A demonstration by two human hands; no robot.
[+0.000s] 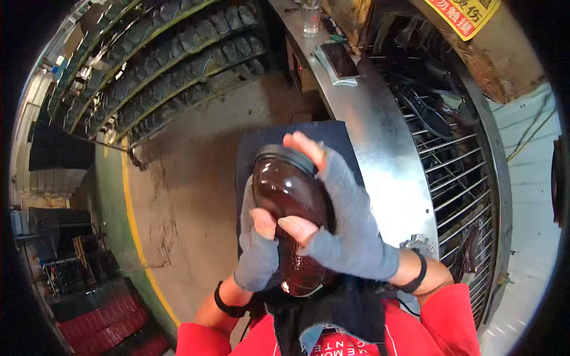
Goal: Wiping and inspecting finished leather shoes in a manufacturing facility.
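Observation:
A glossy dark brown shoe (294, 202) is upright in front of my chest, with a thick black rim round its upper end. My left hand (258, 243), in a grey fingerless glove, grips its left side, the thumb lying on the brown surface. Against the right side presses my right hand (344, 225), gloved the same way. Its thumb rests beside the left thumb, and its fingers reach up past the black rim. Most of the left fingers are hidden behind the shoe. Behind it hangs a dark cloth or panel (341, 139).
Along my right runs a metal counter (380, 148) bearing a phone (339, 59) on a cloth and a clear bottle (310, 21). Beyond it, a barred metal conveyor (457, 184) carries a dark shoe (424, 113). Racks of dark shoes (178, 53) stand far left.

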